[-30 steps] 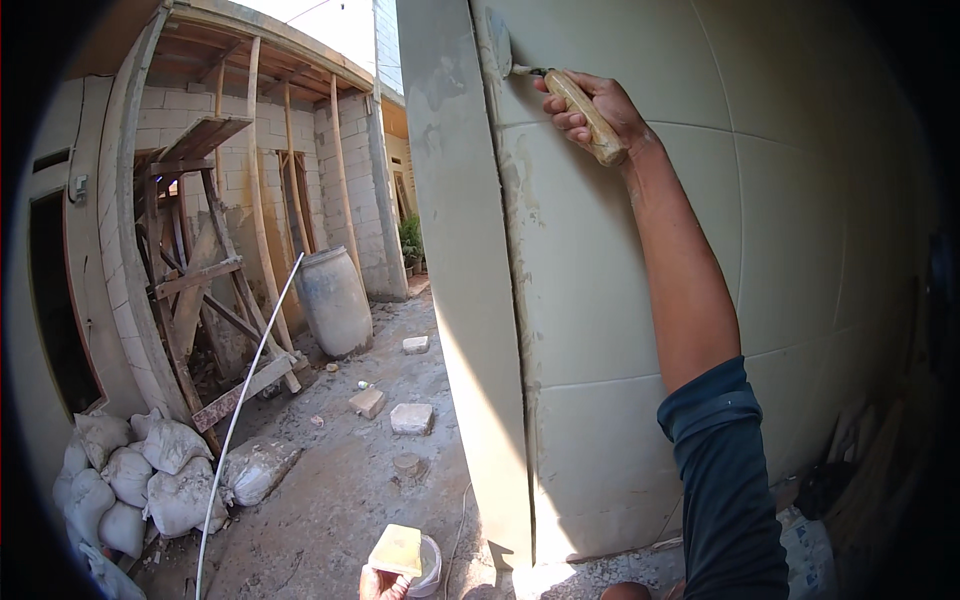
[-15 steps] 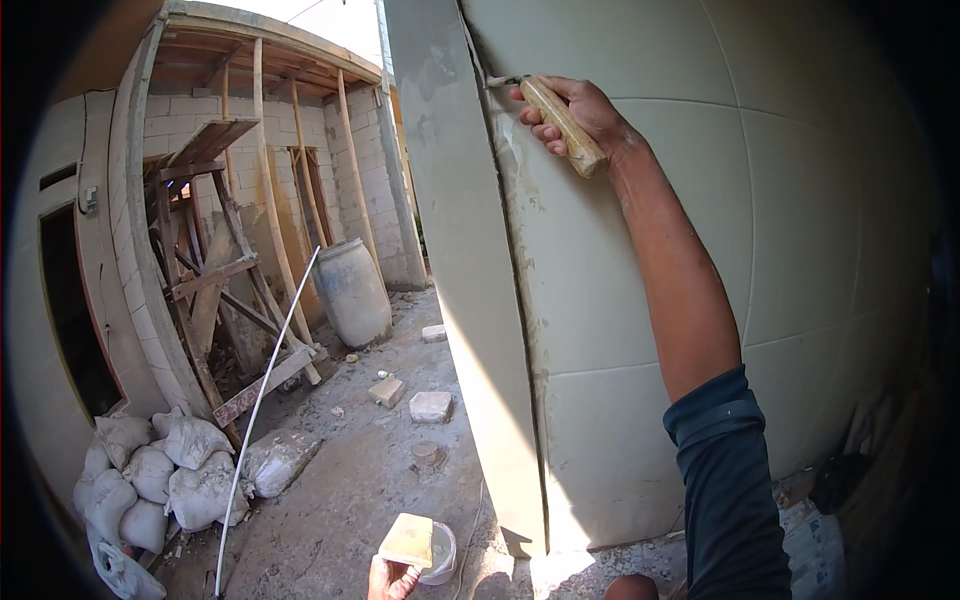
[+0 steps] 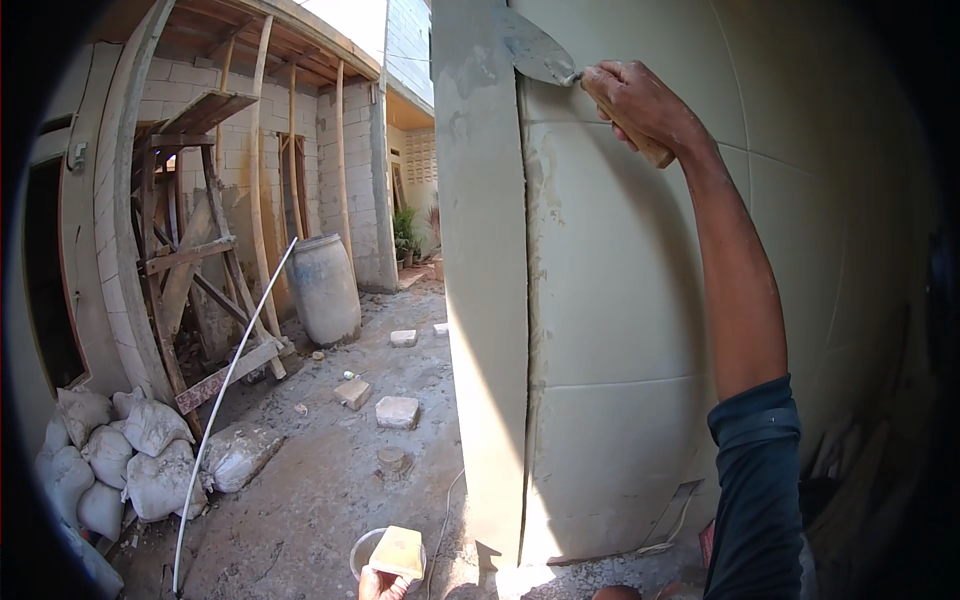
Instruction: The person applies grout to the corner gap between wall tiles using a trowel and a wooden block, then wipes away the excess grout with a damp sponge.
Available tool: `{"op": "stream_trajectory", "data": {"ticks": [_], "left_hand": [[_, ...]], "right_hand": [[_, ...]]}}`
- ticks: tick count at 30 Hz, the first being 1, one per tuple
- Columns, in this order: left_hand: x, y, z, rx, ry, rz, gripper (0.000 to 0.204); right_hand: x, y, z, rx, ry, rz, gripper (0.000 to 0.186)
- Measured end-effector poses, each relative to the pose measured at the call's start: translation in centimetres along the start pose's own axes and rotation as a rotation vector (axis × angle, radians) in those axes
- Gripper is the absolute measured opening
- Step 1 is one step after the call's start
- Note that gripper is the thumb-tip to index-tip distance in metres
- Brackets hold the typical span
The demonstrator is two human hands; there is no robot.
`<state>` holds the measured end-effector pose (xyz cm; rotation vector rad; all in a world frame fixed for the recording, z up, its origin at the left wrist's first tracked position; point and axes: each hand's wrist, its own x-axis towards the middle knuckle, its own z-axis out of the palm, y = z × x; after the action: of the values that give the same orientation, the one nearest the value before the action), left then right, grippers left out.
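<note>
My right hand (image 3: 640, 110) grips the wooden handle of a trowel (image 3: 540, 50), whose metal blade lies against the upper wall at the vertical joint between a grey plastered column (image 3: 475, 250) and a pale panelled wall (image 3: 620, 280) with scored lines. Patches of mortar run along the joint. At the bottom edge, my left hand (image 3: 376, 583) holds a pale yellow rectangular block (image 3: 398, 550), perhaps a sponge, over a white bucket (image 3: 361, 560), which is partly hidden behind it.
White sacks (image 3: 110, 460) are piled at the lower left beside a thin white pipe (image 3: 215, 410). Behind stand wooden scaffolding (image 3: 190, 250), timber props and a grey drum (image 3: 322, 295). Concrete blocks (image 3: 397, 410) lie on the dusty ground. A cable (image 3: 440, 535) runs near the column's foot.
My right hand has turned back-outward and shifted right relative to the joint, bringing the trowel blade flatter and more into view. My left hand still holds the yellow block low down.
</note>
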<state>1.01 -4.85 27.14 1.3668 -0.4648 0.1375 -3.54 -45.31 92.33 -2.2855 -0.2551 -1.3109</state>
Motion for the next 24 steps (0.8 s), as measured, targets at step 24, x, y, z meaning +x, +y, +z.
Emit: {"op": "stream_trajectory", "data": {"ticks": [24], "left_hand": [[-0.9, -9.6, -2.2, -0.014, 0.042, -0.183, 0.036]], "right_hand": [[1.6, -2.5, -0.2, -0.562, -0.039, -0.044, 0.039]]}}
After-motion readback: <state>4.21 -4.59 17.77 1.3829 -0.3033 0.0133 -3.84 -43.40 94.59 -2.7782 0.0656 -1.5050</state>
